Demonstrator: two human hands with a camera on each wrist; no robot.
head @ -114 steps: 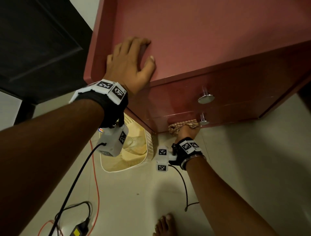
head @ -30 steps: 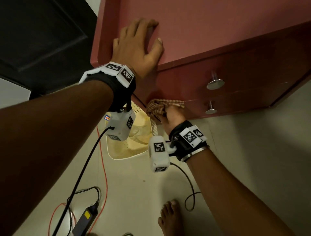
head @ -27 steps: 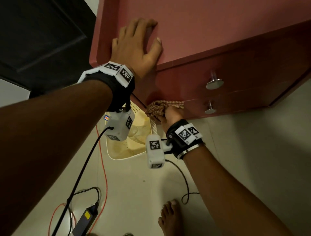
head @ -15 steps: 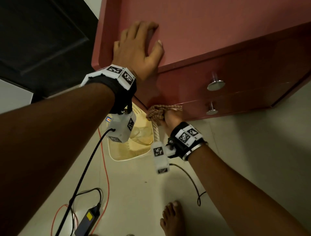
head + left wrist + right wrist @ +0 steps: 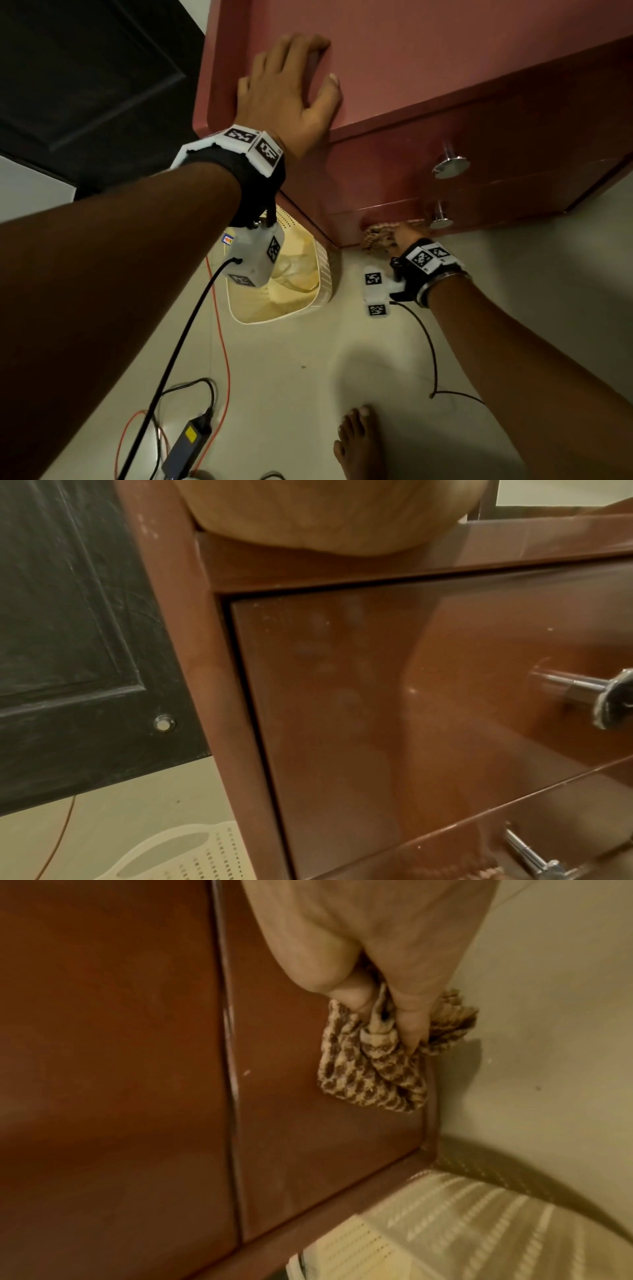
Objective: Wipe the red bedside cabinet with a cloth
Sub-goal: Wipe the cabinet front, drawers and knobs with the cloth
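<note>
Glossy red cabinet (image 5: 428, 68), two knobbed drawers; bunched checked cloth (image 5: 373, 1066) (brown-and-cream) against lower drawer front

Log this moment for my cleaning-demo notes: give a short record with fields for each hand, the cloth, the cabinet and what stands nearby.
left hand: left hand lies flat on the top of the red cabinet, near its front left corner
right hand: right hand grips the cloth
cloth: checked cloth, bunched, pressed on the lower drawer front near its bottom edge
drawers: two, both closed, each with a metal knob
nearby: cream perforated basket on the floor left of the cabinet
</note>
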